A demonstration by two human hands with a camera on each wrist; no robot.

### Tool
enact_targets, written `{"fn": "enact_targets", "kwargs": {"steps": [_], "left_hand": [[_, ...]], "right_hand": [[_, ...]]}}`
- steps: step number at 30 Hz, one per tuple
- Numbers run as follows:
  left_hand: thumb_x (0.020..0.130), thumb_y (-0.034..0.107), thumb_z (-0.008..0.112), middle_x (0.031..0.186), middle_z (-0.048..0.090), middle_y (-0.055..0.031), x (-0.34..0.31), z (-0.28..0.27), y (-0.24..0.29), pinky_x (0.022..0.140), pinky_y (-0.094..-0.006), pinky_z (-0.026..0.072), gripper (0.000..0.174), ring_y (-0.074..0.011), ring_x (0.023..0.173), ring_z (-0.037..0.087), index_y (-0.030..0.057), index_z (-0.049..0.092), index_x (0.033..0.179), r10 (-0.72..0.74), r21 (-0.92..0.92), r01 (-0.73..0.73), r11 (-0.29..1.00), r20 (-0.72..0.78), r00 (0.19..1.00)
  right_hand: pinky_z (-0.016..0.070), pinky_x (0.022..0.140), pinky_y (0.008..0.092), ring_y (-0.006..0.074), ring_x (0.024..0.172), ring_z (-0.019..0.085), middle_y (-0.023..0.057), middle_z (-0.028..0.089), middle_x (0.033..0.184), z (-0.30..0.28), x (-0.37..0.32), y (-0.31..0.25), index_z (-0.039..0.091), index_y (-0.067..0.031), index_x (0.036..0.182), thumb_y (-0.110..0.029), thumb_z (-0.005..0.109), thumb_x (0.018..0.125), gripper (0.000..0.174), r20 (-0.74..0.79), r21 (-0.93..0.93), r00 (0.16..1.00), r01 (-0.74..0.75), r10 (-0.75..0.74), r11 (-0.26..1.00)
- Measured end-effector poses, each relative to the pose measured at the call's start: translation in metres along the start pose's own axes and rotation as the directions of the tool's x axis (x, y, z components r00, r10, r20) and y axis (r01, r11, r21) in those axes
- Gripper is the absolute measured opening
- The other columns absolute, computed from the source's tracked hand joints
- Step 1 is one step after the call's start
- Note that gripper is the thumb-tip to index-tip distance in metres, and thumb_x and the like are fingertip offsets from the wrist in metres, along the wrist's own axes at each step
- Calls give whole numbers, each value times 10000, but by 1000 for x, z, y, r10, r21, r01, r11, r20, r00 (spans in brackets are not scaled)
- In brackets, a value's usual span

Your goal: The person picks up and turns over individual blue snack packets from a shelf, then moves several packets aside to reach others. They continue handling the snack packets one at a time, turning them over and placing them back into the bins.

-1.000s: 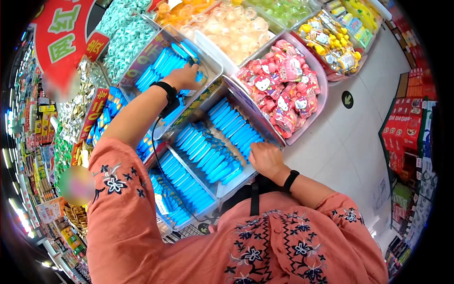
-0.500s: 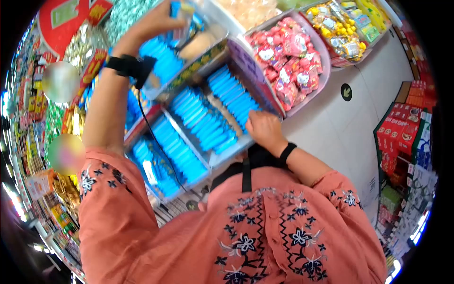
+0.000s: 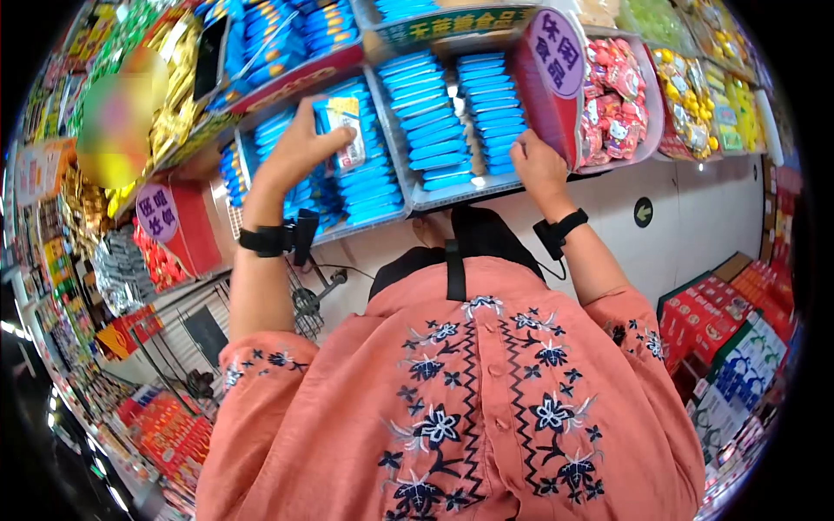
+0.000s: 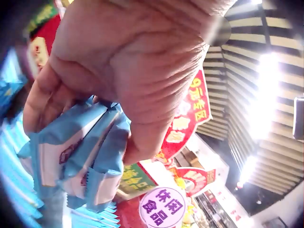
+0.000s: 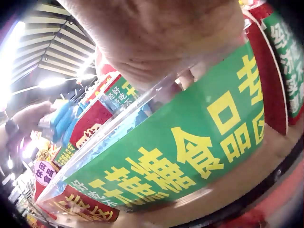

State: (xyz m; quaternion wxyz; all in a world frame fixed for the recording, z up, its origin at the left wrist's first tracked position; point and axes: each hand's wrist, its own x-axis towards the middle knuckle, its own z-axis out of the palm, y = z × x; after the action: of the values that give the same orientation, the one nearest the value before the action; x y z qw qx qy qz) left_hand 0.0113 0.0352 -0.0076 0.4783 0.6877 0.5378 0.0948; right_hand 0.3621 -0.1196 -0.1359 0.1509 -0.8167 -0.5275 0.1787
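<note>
Left hand (image 3: 298,154) grasps several blue packets (image 4: 78,154) above the left bin (image 3: 369,218); exact count unclear. My right hand (image 3: 540,169) is at the right bin's rim (image 3: 465,194), beside more packets; whether it grips, cannot tell. A red divider (image 3: 556,108) stands between that bin and pink bags (image 3: 618,97). Left wrist view shows the bunched packets, covered from above; right wrist view alone shows the green sign (image 5: 190,152) under my hand.

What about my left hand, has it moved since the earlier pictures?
Yes, nearer your body and leftward. In the head view, your left hand was beyond the green sign; now it's on the near side, past the sign's left end.
</note>
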Motion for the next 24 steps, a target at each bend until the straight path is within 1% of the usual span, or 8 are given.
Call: {"fn": "enact_targets", "kwargs": {"steps": [2, 4, 10, 12, 15, 18, 22, 24], "left_hand": [[786, 521, 740, 1135, 633, -143, -20, 7, -19, 723, -306, 521, 894, -190, 966, 620, -60, 425, 1387, -203, -138, 210, 968, 60, 977], [756, 551, 736, 1066, 659, -181, -26, 19, -44, 611, -319, 523, 900, -232, 884, 656, -57, 437, 1349, -240, -140, 243, 960, 36, 970], [745, 525, 728, 1058, 660, -276, -23, 34, -49, 619, -374, 537, 928, -303, 823, 692, -140, 412, 1310, -134, -144, 122, 982, -82, 988], [751, 515, 716, 1218, 630, -260, -4, 36, -56, 798, -428, 549, 925, -358, 1006, 682, -34, 403, 1427, -35, 81, 53, 995, -211, 977], [731, 458, 726, 1279, 598, -279, 15, 31, -45, 902, -474, 531, 913, -435, 1082, 655, 5, 393, 1452, 107, 500, 51, 865, -284, 953], [711, 428, 729, 1298, 589, -269, 32, 21, -30, 909, -485, 538, 913, -454, 1115, 631, 41, 386, 1463, 216, 656, -20, 754, -220, 951], [647, 342, 859, 1164, 643, -172, 60, 23, -41, 795, -486, 559, 907, -381, 953, 685, 65, 441, 1403, 441, 895, -144, 423, -64, 895], [643, 251, 870, 1124, 636, -129, 67, 27, -47, 786, -461, 538, 864, -331, 961, 669, 94, 462, 1388, 517, 918, -164, 362, -51, 854]], "right_hand": [[511, 754, 550, 438, 834, 674, 204, 713, 885, 0, 1, 0, 660, -113, 1022, -319, 563, 907, 255, 43, -42, 998, -32, 34, 999], [505, 778, 550, 445, 876, 669, 209, 714, 898, -2, 4, -2, 665, -131, 1044, -349, 552, 909, 281, 51, -44, 997, -49, 52, 998], [506, 802, 549, 438, 910, 675, 207, 720, 939, 5, 2, -1, 671, -140, 1061, -365, 537, 919, 298, 20, -128, 998, -55, 58, 990], [507, 800, 550, 436, 908, 676, 206, 720, 935, 6, 2, -2, 669, -142, 1053, -363, 537, 917, 290, 21, -161, 998, -53, 57, 986], [506, 796, 553, 435, 901, 676, 205, 718, 921, 4, 2, -3, 663, -135, 1026, -362, 538, 915, 282, 7, -190, 997, -71, 74, 979], [510, 777, 556, 435, 859, 678, 207, 713, 880, 4, 0, -6, 655, -121, 976, -357, 547, 910, 268, -24, -184, 997, -74, 71, 980], [514, 747, 563, 435, 811, 680, 215, 706, 843, 6, 1, -4, 655, -117, 960, -356, 561, 909, 262, -63, -190, 997, -50, 39, 981], [513, 741, 566, 437, 804, 681, 217, 705, 839, 6, -1, -4, 654, -115, 952, -357, 566, 907, 261, -78, -178, 997, -33, 19, 983]]}}
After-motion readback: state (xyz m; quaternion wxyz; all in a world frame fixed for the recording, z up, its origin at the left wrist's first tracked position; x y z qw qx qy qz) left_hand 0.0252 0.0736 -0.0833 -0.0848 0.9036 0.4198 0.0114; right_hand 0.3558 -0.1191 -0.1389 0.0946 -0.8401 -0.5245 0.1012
